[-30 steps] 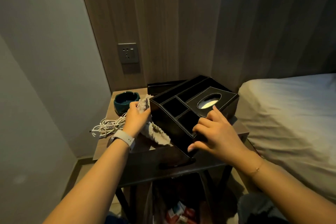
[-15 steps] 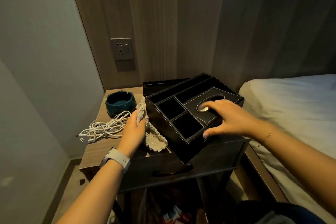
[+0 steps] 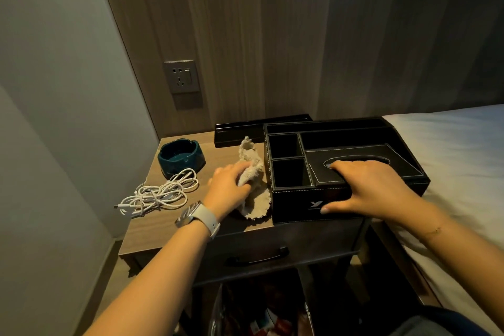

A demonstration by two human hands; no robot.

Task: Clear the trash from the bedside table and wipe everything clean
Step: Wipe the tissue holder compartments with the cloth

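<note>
A black leather organiser box (image 3: 354,142) with a tissue slot lies flat on the right part of the wooden bedside table (image 3: 152,224). My right hand (image 3: 365,188) grips its front right corner, fingers on the tissue lid and thumb on the front wall. My left hand (image 3: 227,188) holds a crumpled beige cloth (image 3: 255,161) just left of the box, on the tabletop. A teal ashtray (image 3: 181,157) stands at the back left. A tangled white cable (image 3: 161,194) lies in front of it.
A flat black tray (image 3: 240,131) lies behind the cloth against the wooden headboard wall, below a wall socket (image 3: 181,76). The bed (image 3: 458,161) is close on the right. A bag with trash (image 3: 261,316) hangs open under the table, below the drawer handle (image 3: 256,256).
The organiser box was tilted up on its edge and now lies flat on the table. My right hand moved to its front corner. My left hand with the cloth came down onto the tabletop.
</note>
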